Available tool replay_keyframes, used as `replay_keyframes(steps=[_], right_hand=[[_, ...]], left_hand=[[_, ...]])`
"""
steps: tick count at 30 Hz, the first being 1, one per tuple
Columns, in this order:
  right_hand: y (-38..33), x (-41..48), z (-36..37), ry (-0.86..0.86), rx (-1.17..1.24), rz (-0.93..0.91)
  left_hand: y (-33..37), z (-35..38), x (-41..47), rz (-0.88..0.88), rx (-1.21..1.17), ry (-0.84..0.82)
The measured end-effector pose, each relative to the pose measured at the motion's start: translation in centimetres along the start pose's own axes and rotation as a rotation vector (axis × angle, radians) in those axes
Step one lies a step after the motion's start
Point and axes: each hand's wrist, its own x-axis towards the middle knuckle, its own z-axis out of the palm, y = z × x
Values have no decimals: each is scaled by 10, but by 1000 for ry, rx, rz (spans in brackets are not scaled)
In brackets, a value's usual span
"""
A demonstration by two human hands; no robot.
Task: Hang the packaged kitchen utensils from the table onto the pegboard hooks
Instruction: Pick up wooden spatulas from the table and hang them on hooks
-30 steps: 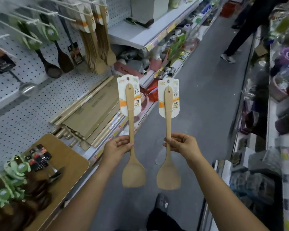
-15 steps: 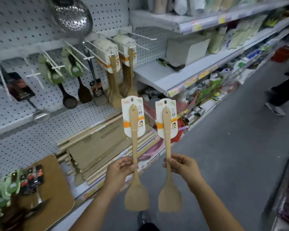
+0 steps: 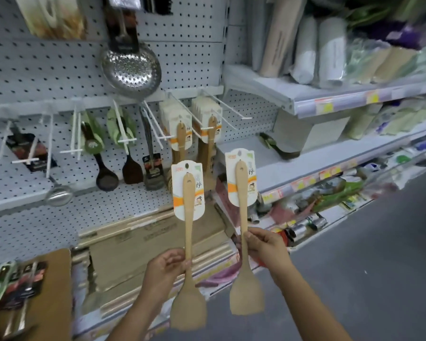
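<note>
Two wooden spatulas, each tied to a printed card, were held upright in the air with blade down and card up, in front of the pegboard (image 3: 47,70). The left spatula (image 3: 188,242) was pinched by the left hand (image 3: 164,269), fingers and thumb closed on the handle just above the blade. The right spatula (image 3: 243,217) was gripped by the right hand (image 3: 266,247), fingers curled round the lower handle. The right spatula stood higher than the left. The two were near each other but apart, and neither touched a hook.

Each card (image 3: 188,210) was white with an orange band and had a hang hole near its top edge. Just beyond the cards, two white hooks (image 3: 208,127) carried hung spatulas (image 3: 182,136) of the same kind, packed in rows. Other wire hooks stood out from the board beside them.

Further left on the pegboard hung a dark ladle (image 3: 106,173) and a dark turner (image 3: 132,168), both on green cards, and at the far left a black-carded utensil (image 3: 25,148). Above them hung a steel skimmer (image 3: 130,70).

At near left lay the wooden surface (image 3: 54,291), with packaged utensils (image 3: 15,286) on green and black cards resting on it; the detail there was blurred. Flat cartons (image 3: 145,244) lay on the low shelf between the surface and the hands.

To the right, shelves (image 3: 330,99) held rolled and wrapped goods, and the grey floor (image 3: 379,267) ran along their near side.
</note>
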Motion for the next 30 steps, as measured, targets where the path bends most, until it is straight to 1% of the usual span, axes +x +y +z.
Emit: replay_keyframes(steps=[6, 9, 12, 15, 22, 25, 30], right_hand=[[-27, 66, -24, -121, 17, -35], [-33, 99, -37, -211, 24, -25], [-38, 127, -49, -256, -10, -18], [-40, 148, -55, -293, -29, -19], [-44, 180, -43, -271, -52, -2], [-57, 198, -27, -226, -62, -5], [-82, 237, 2, -226, -74, -9]], left_hand=[[9, 39, 23, 36, -45, 146], [10, 65, 30, 50, -70, 238], [11, 90, 36, 65, -125, 308], [16, 107, 43, 86, -130, 369], [20, 114, 56, 138, -110, 433], [13, 106, 62, 107, -112, 444], [0, 95, 67, 42, -86, 459]])
